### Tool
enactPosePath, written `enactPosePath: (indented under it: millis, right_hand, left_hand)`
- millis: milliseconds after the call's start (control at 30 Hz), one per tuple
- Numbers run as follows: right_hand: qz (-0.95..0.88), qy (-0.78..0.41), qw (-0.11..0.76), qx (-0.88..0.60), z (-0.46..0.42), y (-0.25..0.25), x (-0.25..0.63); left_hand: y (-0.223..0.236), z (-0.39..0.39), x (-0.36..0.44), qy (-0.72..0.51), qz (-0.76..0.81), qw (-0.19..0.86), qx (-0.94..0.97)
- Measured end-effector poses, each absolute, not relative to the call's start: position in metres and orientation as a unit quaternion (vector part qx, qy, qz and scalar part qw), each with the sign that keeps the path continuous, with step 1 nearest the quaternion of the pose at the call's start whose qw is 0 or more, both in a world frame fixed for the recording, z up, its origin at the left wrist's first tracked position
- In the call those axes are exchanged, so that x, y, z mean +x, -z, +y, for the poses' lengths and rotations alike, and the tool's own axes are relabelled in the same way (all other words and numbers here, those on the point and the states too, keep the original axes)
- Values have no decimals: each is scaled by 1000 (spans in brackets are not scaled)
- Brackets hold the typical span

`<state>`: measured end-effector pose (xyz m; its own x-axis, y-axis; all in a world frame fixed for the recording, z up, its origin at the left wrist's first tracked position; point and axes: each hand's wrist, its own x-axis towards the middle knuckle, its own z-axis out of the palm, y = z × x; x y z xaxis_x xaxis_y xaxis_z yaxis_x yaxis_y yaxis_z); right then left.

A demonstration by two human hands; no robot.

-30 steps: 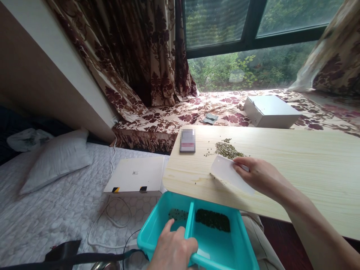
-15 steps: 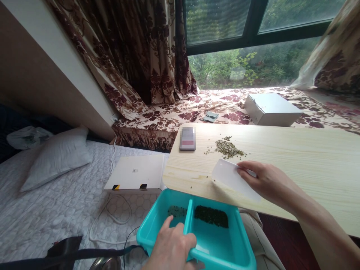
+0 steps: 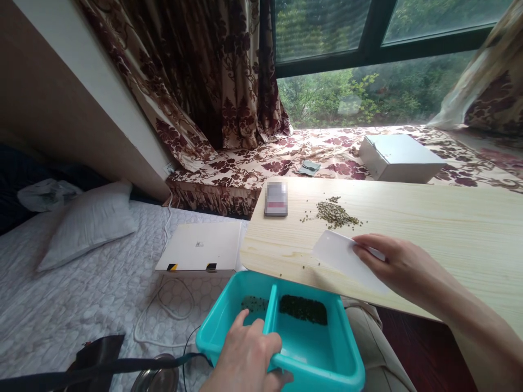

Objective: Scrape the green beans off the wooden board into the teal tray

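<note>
My right hand [image 3: 378, 253] is closed on the edge of a flat white plastic scraper [image 3: 347, 260], held low over the wooden tabletop. Beyond the scraper lies a loose pile of small greenish-brown beans [image 3: 334, 214], with a few strays around it. A turquoise two-compartment basin [image 3: 349, 343] sits below the table's near edge. My left hand [image 3: 251, 348] grips its near rim by the divider, index finger stretched over the left compartment. Dark green beans [image 3: 303, 308] fill the far part of the right compartment, and a thin scatter [image 3: 254, 303] shows in the left one.
A small pixelated box [image 3: 276, 198] stands on the table's left corner. Left of the table, a flat white box [image 3: 200, 246] and a cable [image 3: 163, 316] lie on the quilted bed [image 3: 102, 288]. Another white box [image 3: 402, 158] and a folded cloth [image 3: 309, 167] rest on the window ledge.
The view has shifted slightly. The basin, with my left hand on it, sits a little further left relative to the table. My right hand still holds the scraper near the beans.
</note>
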<state>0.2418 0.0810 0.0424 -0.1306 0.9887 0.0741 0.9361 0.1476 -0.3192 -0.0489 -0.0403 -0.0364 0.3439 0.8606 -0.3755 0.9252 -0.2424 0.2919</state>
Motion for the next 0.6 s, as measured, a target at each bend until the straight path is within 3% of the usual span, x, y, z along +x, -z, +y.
enactPosePath:
  millis: [600]
  right_hand:
    - [-775, -140, 182, -589, 84, -14, 220]
  left_hand:
    - [4, -38, -57, 72, 582, 262, 766]
